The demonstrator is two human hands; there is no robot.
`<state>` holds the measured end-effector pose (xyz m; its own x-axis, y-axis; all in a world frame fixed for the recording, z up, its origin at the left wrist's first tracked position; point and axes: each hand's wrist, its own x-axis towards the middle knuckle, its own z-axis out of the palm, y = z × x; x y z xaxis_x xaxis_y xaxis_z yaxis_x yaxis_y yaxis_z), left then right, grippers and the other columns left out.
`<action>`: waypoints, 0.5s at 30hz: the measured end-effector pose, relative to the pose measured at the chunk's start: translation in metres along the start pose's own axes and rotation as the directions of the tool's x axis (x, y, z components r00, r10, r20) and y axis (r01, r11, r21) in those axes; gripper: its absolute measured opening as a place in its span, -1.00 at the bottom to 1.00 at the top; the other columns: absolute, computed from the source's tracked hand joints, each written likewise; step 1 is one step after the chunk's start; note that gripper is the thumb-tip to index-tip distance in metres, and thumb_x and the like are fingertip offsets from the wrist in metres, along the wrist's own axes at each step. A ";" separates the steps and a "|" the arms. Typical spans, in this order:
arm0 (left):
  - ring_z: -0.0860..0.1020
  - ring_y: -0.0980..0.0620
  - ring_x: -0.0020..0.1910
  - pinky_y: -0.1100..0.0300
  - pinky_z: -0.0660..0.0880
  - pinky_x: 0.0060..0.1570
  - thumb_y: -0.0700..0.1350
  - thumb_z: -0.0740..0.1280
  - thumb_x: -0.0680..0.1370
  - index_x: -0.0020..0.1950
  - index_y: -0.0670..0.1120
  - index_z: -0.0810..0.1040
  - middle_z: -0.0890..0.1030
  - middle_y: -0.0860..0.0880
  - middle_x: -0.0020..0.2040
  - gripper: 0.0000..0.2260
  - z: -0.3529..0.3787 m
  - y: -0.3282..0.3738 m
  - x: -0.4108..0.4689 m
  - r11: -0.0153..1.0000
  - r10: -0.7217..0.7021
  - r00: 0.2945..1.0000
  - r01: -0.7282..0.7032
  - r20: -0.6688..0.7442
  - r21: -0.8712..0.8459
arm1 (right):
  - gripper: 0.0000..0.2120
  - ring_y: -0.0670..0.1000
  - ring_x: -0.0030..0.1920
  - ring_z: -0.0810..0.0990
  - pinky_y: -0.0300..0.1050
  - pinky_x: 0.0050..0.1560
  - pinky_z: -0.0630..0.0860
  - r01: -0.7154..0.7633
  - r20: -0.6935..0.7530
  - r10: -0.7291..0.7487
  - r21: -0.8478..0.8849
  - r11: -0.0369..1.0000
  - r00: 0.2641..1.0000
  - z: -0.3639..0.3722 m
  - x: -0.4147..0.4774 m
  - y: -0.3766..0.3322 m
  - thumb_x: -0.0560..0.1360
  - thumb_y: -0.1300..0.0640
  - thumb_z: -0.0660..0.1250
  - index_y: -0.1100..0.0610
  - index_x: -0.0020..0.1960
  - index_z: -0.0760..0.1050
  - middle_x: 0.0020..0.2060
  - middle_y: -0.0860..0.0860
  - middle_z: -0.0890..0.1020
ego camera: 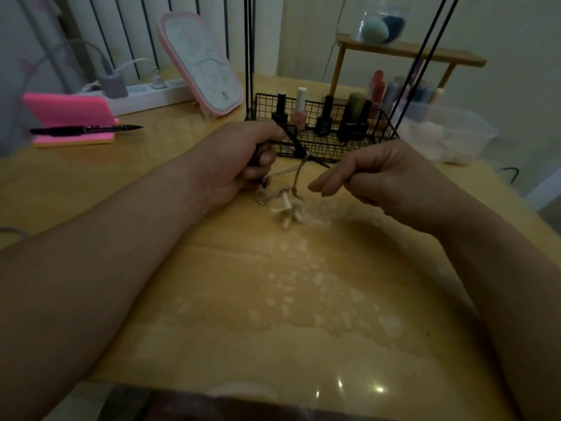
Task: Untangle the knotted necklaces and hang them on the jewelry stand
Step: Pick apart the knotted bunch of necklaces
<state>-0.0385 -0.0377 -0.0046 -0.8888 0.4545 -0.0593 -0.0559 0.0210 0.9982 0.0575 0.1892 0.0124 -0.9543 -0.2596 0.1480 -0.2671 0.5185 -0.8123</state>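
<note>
Tangle of necklaces (283, 183) held over the table (273, 299) near its far edge, before the jewelry stand (334, 148). My left hand (243, 159) grips the bunch and my right hand (367, 174) pinches one black cord (299, 144). I judge loops best eased slack, not pulled.

Silver chain (274, 196), black wire basket (328, 144), pink notepad (69, 117), yellow-tan table (243, 299), pink-rimmed white clock (202, 63).

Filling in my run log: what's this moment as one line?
stage: untangling | left hand: grips black cord and silver chain | right hand: pinches cord end | knot: between hands, tied | white pendant: below knot
</note>
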 end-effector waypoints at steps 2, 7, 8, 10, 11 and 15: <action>0.20 0.05 -0.50 0.05 0.19 -0.30 -0.04 0.29 0.65 -0.36 0.01 0.41 0.37 0.01 -0.44 -0.64 0.001 0.001 -0.001 0.997 0.044 0.999 -0.043 -0.020 0.059 | -0.65 -0.31 -0.11 0.66 -0.49 -0.12 0.49 -0.001 -0.087 -0.006 -0.083 0.997 0.996 0.003 -0.001 -0.002 0.58 0.48 0.22 0.16 -0.06 0.71 -0.08 -0.14 0.77; 0.28 0.03 -0.48 0.14 0.21 -0.40 0.13 0.34 0.63 0.03 -0.18 0.62 0.42 -0.02 -0.43 -0.65 0.003 0.004 -0.005 0.976 0.096 0.993 -0.080 -0.067 0.205 | -0.70 -0.31 -0.26 0.54 -0.43 -0.30 0.44 0.021 -0.338 -0.036 -0.047 0.999 0.941 0.005 0.002 0.001 0.59 0.40 0.28 0.04 0.13 0.59 -0.05 -0.17 0.66; 0.32 0.01 -0.44 0.14 0.25 -0.38 0.18 0.35 0.61 0.15 -0.25 0.62 0.43 -0.03 -0.41 -0.54 0.004 0.005 -0.006 0.971 0.100 0.992 -0.082 -0.071 0.224 | -0.69 -0.32 -0.24 0.54 -0.42 -0.28 0.46 0.012 -0.360 -0.033 -0.062 0.998 0.933 0.005 0.003 0.001 0.59 0.37 0.30 0.01 0.17 0.57 0.05 -0.11 0.65; 0.42 -0.05 -0.36 0.12 0.38 -0.29 0.28 0.33 0.59 0.12 -0.28 0.63 0.49 -0.06 -0.37 -0.43 0.007 0.006 -0.008 0.952 0.120 0.990 -0.092 -0.079 0.293 | -0.67 -0.29 -0.18 0.56 -0.37 -0.22 0.49 -0.002 -0.371 -0.036 -0.102 0.995 0.928 0.006 0.004 0.002 0.60 0.32 0.33 -0.04 0.24 0.56 0.15 -0.07 0.62; 0.47 -0.04 -0.35 0.14 0.44 -0.24 0.31 0.30 0.59 0.02 -0.23 0.63 0.52 -0.06 -0.35 -0.44 0.009 0.008 -0.010 0.940 0.128 0.988 -0.094 -0.085 0.328 | -0.67 -0.23 -0.13 0.59 -0.30 -0.18 0.51 -0.014 -0.370 -0.038 -0.136 0.991 0.928 0.007 0.005 0.002 0.61 0.29 0.34 -0.06 0.27 0.56 0.14 -0.09 0.63; 0.56 0.01 -0.32 0.02 0.56 0.01 0.26 0.26 0.64 0.12 0.00 0.64 0.60 -0.02 -0.32 -0.64 0.013 0.011 -0.015 0.952 0.114 0.993 -0.097 -0.041 0.289 | -0.76 -0.13 -0.01 0.62 -0.22 -0.04 0.55 -0.083 -0.332 0.014 -0.197 0.977 0.943 0.010 0.005 0.002 0.65 0.10 0.33 -0.09 0.29 0.59 0.03 -0.13 0.65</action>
<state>-0.0195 -0.0327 0.0074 -0.9070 0.4175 0.0543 0.1646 0.2329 0.9585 0.0533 0.1803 0.0057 -0.9483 0.0324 0.3158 -0.2078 0.6889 -0.6945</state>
